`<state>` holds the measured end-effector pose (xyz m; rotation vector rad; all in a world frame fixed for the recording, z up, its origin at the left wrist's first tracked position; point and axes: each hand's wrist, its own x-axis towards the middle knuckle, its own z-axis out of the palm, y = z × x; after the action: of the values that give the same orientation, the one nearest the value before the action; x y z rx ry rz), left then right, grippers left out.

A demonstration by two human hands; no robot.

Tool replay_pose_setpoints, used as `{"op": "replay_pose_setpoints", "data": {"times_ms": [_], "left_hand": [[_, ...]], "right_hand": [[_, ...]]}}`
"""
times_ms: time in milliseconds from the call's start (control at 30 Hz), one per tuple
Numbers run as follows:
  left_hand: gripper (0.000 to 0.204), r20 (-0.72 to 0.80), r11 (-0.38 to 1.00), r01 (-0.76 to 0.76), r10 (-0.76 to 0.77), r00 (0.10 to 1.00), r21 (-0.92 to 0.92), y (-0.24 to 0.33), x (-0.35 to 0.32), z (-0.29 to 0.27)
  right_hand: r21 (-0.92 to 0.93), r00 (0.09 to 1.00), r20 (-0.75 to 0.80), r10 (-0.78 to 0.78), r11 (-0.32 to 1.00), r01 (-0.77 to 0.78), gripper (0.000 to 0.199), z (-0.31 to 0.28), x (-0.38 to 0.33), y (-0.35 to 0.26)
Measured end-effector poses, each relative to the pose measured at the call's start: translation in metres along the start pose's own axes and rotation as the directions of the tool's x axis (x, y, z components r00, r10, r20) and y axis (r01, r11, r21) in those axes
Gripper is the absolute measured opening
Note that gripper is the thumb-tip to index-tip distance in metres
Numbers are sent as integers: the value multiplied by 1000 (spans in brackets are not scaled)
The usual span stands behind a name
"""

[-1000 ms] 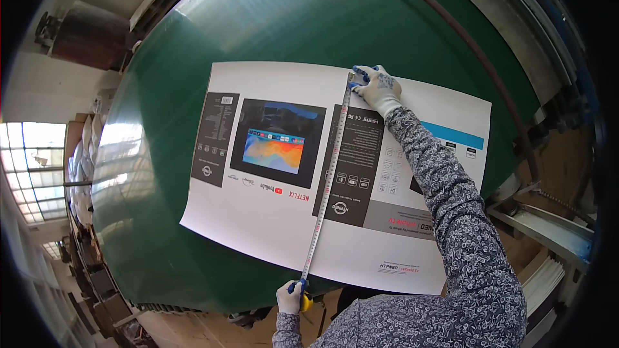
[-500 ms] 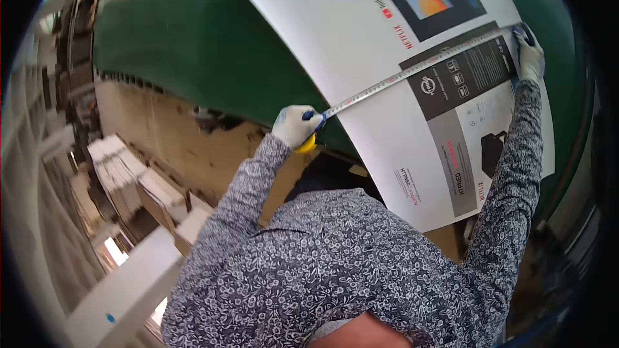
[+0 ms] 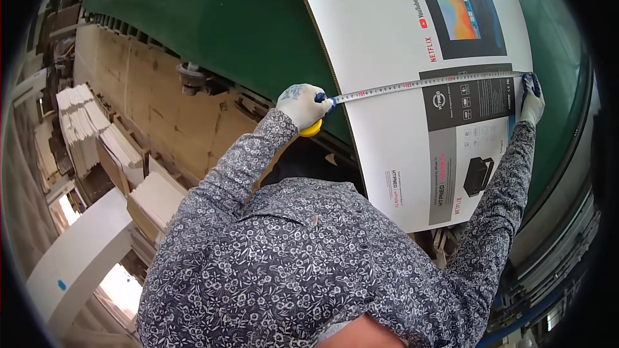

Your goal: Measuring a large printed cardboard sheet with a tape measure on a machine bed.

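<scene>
A printed white cardboard sheet [image 3: 380, 129] lies on a green surface, with a grey-and-black panel and a picture of a screen on it. Across its width runs the pale blade of a tape measure [image 3: 412, 86], drawn out nearly level. My left hand [image 3: 303, 106], in a white glove with blue fingertips, is closed around the yellow tape measure case beside the sheet's left edge. At the opposite edge my right hand [image 3: 532, 100], gloved alike, pinches the blade's end against the cardboard. Its fingertips partly hide that end.
The green table [image 3: 213, 32] extends to the far left and along the right side. Stacks of cardboard [image 3: 80, 122] stand low on the left, near a white beam [image 3: 84, 238]. Below the table edge a dark round metal part [image 3: 191, 76] juts over the brown floor [image 3: 148, 96].
My view has turned, so the sheet looks more upright and the tape blade lies closer to level. Both hands keep their hold on the tape measure at opposite edges.
</scene>
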<state>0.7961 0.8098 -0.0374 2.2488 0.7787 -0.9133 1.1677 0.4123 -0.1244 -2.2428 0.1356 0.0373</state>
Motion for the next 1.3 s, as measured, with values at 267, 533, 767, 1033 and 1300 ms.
{"op": "replay_pose_setpoints", "data": {"times_ms": [267,533,767,1033,1300], "left_hand": [[30,-46,1000,-20,20,999,0,0,-1,1],[30,-47,1000,-20,20,999,-4,-2,0,1],[30,-49,1000,-9,8,999,-13,-3,-1,1],[30,-37,1000,-9,10,999,17,0,-4,3],[30,-30,1000,-2,3,1000,9,1,-3,2]], "right_hand": [[-49,997,-30,-74,996,73,32,1,-4,-3],[-18,998,-7,-58,998,58,31,1,0,1],[81,991,36,-129,989,125,32,-1,13,23],[0,990,19,-140,990,140,34,0,7,21],[-97,994,-4,-111,989,110,34,0,5,17]]}}
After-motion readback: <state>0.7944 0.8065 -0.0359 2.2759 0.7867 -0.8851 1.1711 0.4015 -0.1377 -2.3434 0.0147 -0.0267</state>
